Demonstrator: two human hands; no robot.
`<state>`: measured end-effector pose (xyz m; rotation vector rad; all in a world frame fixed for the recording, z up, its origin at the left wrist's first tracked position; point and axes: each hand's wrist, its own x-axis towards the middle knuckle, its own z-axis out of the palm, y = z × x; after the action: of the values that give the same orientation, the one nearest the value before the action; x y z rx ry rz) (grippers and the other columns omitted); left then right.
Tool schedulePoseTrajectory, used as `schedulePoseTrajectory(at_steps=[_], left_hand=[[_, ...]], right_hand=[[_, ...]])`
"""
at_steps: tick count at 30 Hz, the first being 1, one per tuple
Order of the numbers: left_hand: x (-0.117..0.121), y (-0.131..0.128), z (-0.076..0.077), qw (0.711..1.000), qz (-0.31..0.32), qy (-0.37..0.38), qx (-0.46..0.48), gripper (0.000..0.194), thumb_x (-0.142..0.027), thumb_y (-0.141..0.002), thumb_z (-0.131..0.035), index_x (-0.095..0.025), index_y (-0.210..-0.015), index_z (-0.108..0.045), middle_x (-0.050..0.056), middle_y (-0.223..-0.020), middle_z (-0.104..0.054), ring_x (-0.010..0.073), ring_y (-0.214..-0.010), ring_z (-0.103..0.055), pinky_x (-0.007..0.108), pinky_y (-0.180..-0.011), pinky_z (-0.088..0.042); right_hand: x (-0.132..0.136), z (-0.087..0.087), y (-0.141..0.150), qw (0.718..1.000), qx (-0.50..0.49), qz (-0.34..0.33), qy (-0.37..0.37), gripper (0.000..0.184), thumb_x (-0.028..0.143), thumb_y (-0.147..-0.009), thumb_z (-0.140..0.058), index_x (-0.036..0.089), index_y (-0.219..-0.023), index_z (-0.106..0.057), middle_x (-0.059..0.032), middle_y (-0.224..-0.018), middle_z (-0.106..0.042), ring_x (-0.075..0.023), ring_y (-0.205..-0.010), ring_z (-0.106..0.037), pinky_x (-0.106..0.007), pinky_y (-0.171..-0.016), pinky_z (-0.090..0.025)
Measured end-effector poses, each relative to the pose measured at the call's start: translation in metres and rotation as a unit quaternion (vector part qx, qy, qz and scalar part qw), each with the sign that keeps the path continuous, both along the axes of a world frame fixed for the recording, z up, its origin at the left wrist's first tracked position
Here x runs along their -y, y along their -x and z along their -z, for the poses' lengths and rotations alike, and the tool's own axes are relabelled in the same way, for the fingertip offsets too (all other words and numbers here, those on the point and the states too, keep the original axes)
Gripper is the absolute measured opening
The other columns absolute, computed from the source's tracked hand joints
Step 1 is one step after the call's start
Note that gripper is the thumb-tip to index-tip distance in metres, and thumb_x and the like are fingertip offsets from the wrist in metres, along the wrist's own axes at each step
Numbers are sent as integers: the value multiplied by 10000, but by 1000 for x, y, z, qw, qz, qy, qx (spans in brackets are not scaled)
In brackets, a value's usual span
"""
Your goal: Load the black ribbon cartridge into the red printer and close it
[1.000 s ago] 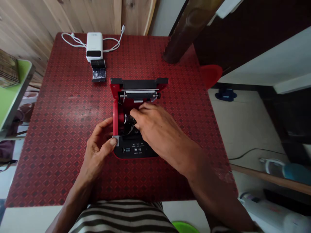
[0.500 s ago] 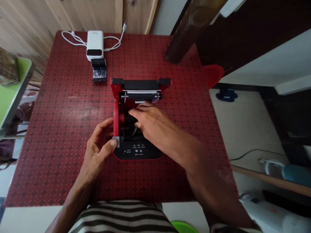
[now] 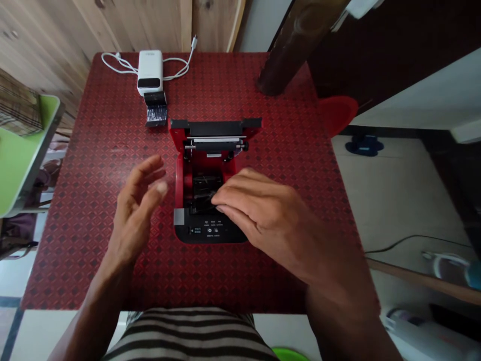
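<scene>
A red and black printer (image 3: 210,170) stands open in the middle of the red patterned table (image 3: 93,200), its lid tipped back and its dark inner bay exposed. My right hand (image 3: 259,213) lies over the printer's front right part, fingers together and stretched flat, fingertips at the edge of the bay just above the black control panel (image 3: 210,230). Nothing shows in those fingers. My left hand (image 3: 137,208) hovers just left of the printer, off its side, fingers spread and slightly curled, holding nothing.
A white power bank (image 3: 149,71) with a white cable (image 3: 116,64) lies at the table's far edge, a small black block (image 3: 155,110) just in front of it. A dark wooden post (image 3: 289,50) stands at the far right. A green table (image 3: 18,150) is at the left.
My left hand has let go of the printer's left front corner and lifted away to the left. My right hand has drawn back out of the bay toward the control panel.
</scene>
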<state>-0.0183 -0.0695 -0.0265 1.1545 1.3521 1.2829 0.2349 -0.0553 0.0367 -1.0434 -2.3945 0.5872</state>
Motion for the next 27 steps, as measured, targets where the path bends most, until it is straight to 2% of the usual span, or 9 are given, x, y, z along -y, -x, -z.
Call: schedulePoseTrajectory(at_steps=[2, 5, 8, 11, 14, 16, 20, 23, 27], left_hand=[[-20, -2, -12, 999, -3, -48, -15, 535, -592, -1010, -844, -337, -1473, -768, 59, -1568, -732, 381, -1527, -647, 553, -1248, -544], [-43, -12, -33, 995, 42, -83, -42, 582, -669, -1070, -741, -309, -1528, -729, -8, -1612, -700, 378, -1626, -540, 549, -1325, -431], [-47, -23, -45, 994, 59, -87, -39, 481, -652, -1128, -668, -271, -1390, -801, -11, -1409, -778, 387, -1515, -631, 560, -1251, -483], [-37, -27, -39, 992, 15, -124, -22, 359, -617, -1108, -723, -291, -1137, -870, 20, -1260, -817, 314, -1349, -714, 482, -1181, -547], [-21, -26, -26, 994, 1, -106, -40, 214, -492, -1070, -819, -300, -981, -852, 17, -1329, -820, 281, -1374, -711, 443, -1203, -557], [-9, -24, -18, 997, 5, -71, -32, 134, -431, -1018, -888, -315, -1072, -847, 9, -1432, -790, 294, -1410, -708, 455, -1206, -579], [7, -22, -6, 999, 12, -6, 35, 493, -439, -954, -949, -345, -1402, -766, 41, -1529, -757, 326, -1483, -686, 498, -1228, -596], [14, -22, 2, 996, 42, 41, 68, 565, -455, -983, -921, -327, -1494, -717, 64, -1600, -727, 325, -1506, -683, 515, -1261, -580], [18, -21, 7, 992, 61, 70, 84, 554, -484, -1026, -870, -308, -1524, -702, 82, -1570, -749, 332, -1487, -702, 539, -1271, -573]], right_hand=[[7, 0, 0, 999, -26, 22, -28, 274, -7, -1069, -646, 216, -951, -753, -52, -992, -792, -228, -947, -720, -387, -865, -656], [22, 0, 2, 994, -45, 72, -74, 281, -33, -1057, -651, 215, -994, -767, -56, -1015, -783, -215, -968, -719, -367, -888, -645], [37, 3, 6, 985, -30, 115, -128, 244, 6, -1083, -656, 212, -1057, -786, -52, -972, -790, -213, -942, -732, -364, -873, -650], [49, 12, 13, 974, -20, 130, -184, 198, 13, -1088, -651, 150, -1087, -793, -75, -949, -813, -232, -943, -752, -388, -879, -666], [59, 23, 18, 966, -12, 138, -219, 165, 1, -1068, -668, 100, -1111, -793, -119, -1020, -848, -270, -1026, -780, -422, -929, -673], [64, 29, 21, 958, -9, 158, -241, 171, -3, -1049, -699, 106, -1140, -794, -145, -1116, -868, -286, -1100, -791, -435, -973, -666], [66, 36, 24, 951, -7, 195, -241, 165, 25, -1045, -738, 156, -1137, -781, -185, -1354, -855, -312, -1309, -787, -453, -1089, -649], [62, 39, 24, 963, -22, 175, -205, 160, 17, -1060, -710, 156, -1129, -748, -172, -1346, -867, -308, -1328, -810, -455, -1132, -648], [60, 38, 24, 968, -20, 167, -188, 193, -8, -1049, -712, 147, -1163, -727, -145, -1309, -885, -297, -1294, -834, -442, -1134, -649]])
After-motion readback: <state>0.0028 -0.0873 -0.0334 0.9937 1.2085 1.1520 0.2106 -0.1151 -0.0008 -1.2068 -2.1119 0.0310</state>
